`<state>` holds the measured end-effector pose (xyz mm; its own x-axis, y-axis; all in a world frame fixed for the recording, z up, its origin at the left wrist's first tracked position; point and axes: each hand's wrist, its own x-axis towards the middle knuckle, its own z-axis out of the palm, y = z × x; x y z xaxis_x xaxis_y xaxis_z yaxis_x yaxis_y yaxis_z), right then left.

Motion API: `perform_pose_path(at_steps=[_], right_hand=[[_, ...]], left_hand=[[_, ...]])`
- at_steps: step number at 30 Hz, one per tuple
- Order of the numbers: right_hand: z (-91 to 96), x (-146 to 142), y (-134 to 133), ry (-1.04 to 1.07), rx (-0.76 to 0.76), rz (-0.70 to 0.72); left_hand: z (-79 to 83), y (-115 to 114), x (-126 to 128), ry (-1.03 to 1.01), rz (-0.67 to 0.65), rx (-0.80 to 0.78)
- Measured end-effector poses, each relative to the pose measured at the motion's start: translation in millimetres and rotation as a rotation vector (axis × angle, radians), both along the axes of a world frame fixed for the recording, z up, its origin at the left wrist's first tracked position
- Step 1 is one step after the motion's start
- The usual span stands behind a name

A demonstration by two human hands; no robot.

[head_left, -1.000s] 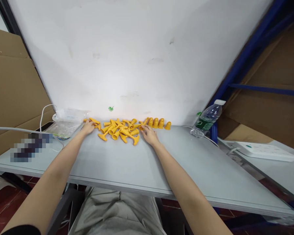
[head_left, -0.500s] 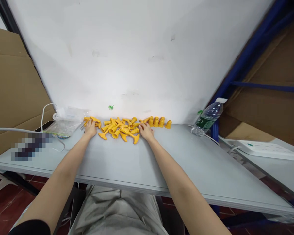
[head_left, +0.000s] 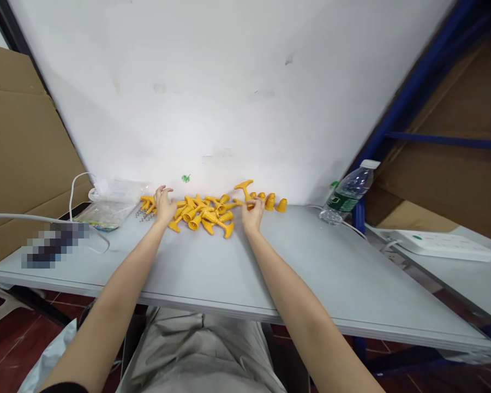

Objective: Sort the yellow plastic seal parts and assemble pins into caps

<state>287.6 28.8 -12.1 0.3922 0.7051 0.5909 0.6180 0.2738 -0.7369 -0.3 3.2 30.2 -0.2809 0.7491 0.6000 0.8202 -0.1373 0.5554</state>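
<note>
A pile of yellow plastic funnel-shaped parts (head_left: 202,214) lies on the grey table (head_left: 237,273) against the white wall. My right hand (head_left: 252,213) is raised at the pile's right end, fingers pinched on one yellow part (head_left: 245,189) that sticks up above the others. My left hand (head_left: 163,201) hovers over the pile's left end with its fingers apart, holding nothing that I can see. Three yellow cone caps (head_left: 275,204) stand in a row just right of my right hand. Small metal screws (head_left: 143,214) lie by the left hand.
A clear plastic bag (head_left: 108,210) and a white cable (head_left: 76,188) lie at the left. A water bottle (head_left: 347,194) lies at the right, near a white power strip (head_left: 437,244) on a second table. Cardboard stands on both sides.
My right hand has lifted one yellow part up out of the pile. My left hand has risen off the table and shifted right over the pile's left end.
</note>
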Motion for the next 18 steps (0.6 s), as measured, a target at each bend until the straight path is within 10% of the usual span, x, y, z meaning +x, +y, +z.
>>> perform_pose_path(at_steps=[8, 18], right_hand=[[40.4, -26, -35, -0.365, 0.162, 0.229], [33.8, -45, -46, -0.765, 0.252, 0.501]], left_hand=[[0.3, -33, 78, 0.124, -0.250, 0.195], [-13.1, -38, 59, 0.168, -0.227, 0.107]])
